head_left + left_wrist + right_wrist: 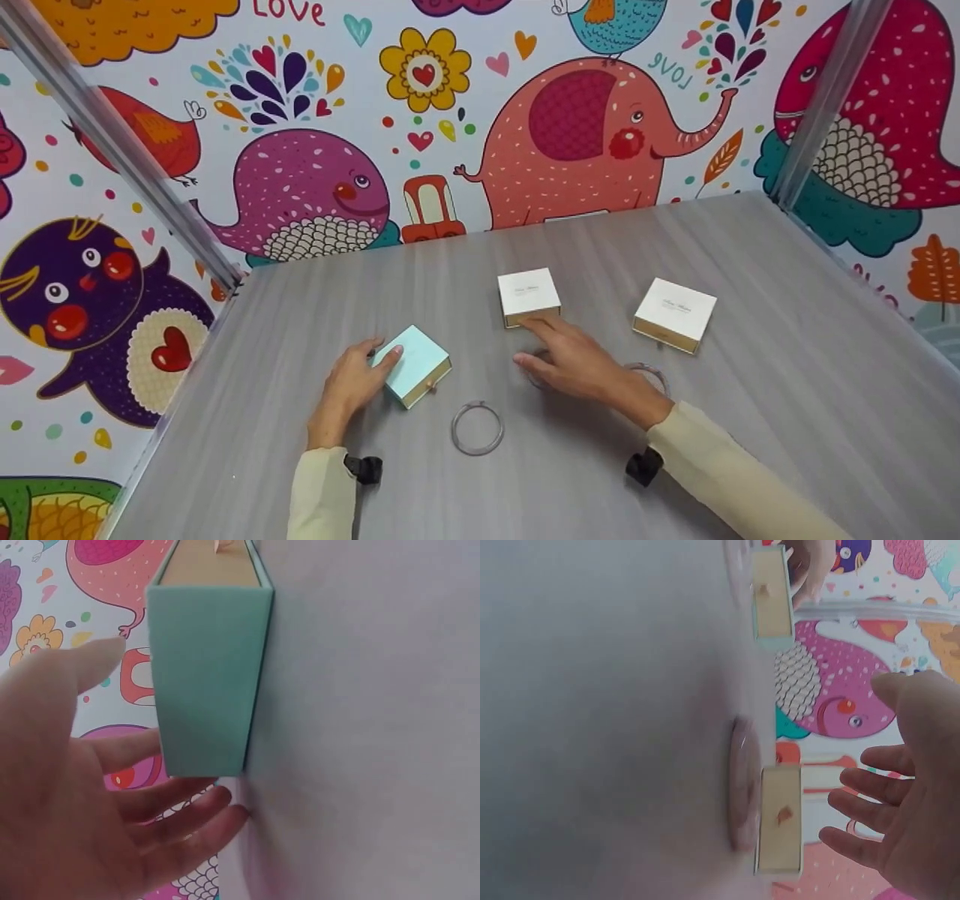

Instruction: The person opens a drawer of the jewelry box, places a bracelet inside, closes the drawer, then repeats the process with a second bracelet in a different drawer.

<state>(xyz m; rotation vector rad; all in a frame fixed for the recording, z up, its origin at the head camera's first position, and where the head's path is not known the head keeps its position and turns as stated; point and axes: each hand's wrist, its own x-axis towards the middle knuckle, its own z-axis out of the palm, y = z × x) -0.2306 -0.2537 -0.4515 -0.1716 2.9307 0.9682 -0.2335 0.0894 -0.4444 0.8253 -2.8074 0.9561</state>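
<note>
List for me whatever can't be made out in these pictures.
Head: much of the middle ring, hidden behind the right hand.
Head: part of the right ring, covered by the right forearm.
Head: lettering on the middle white box and right white box, too small to read.
Left wrist: index fingertip of the left hand, hidden behind the mint box.

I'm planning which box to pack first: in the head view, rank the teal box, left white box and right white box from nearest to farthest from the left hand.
1. Teal box: beneath the thumb of the left hand.
2. Left white box: to the right, farther back.
3. Right white box: farthest right.
</note>
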